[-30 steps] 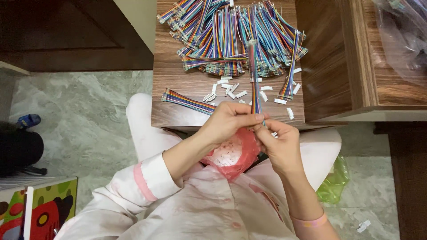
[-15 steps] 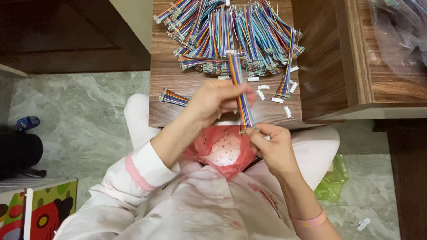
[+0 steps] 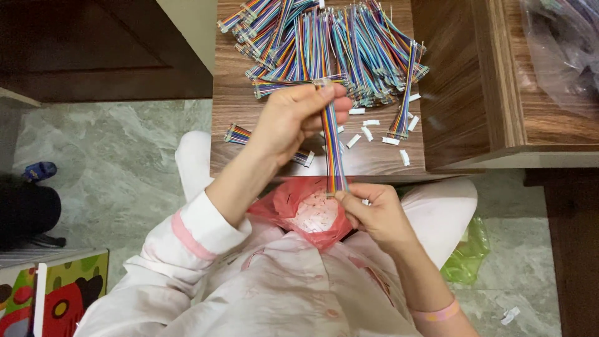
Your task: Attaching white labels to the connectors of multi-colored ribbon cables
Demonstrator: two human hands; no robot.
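A flat rainbow ribbon cable (image 3: pixel 332 143) is stretched between my two hands over the near edge of a small wooden table (image 3: pixel 237 103). My left hand (image 3: pixel 293 118) pinches its far end, where a small white connector sits. My right hand (image 3: pixel 374 215) pinches the near end just above a red plastic bag (image 3: pixel 281 203) in my lap, which holds small white pieces. A big pile of similar multicoloured ribbon cables (image 3: pixel 331 43) covers the far part of the table.
Loose white connector pieces (image 3: pixel 368 128) and a short cable (image 3: pixel 238 133) lie on the table near me. A wooden cabinet (image 3: pixel 499 81) stands to the right with a clear bag (image 3: pixel 561 43) on it. A green bag (image 3: pixel 468 256) lies on the marble floor.
My left hand has moved away from me along the cable, up over the table. The cable now hangs straight between both hands. My right hand stayed over the red bag.
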